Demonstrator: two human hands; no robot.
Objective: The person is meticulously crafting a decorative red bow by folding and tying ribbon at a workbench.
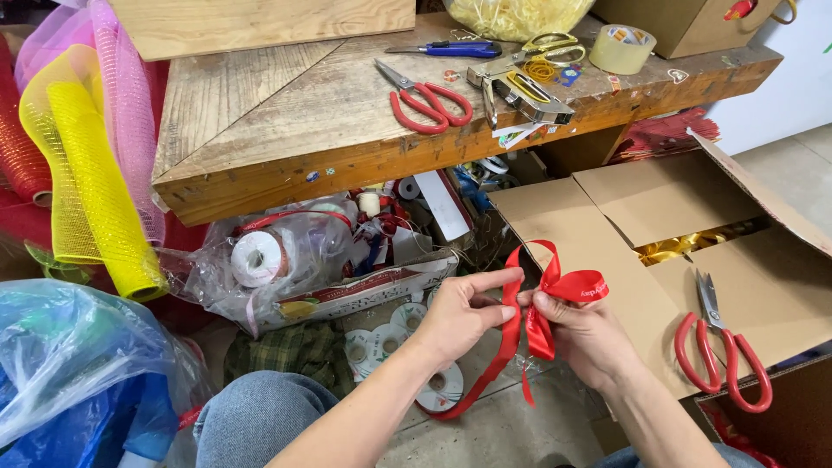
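Head camera looks down closely over both hands (520, 316)

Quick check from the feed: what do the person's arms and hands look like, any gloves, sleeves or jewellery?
Both hands are bare: no gloves on the left hand or the right hand. The forearms are bare as well, with no sleeves reaching into view. No rings, watch or bracelets show. Below the arms, blue denim jeans cover the knees.

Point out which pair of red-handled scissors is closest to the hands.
The red-handled scissors lying on the cardboard box flap, just beside the right hand. The other red pair lies up on the wooden table, farther away.
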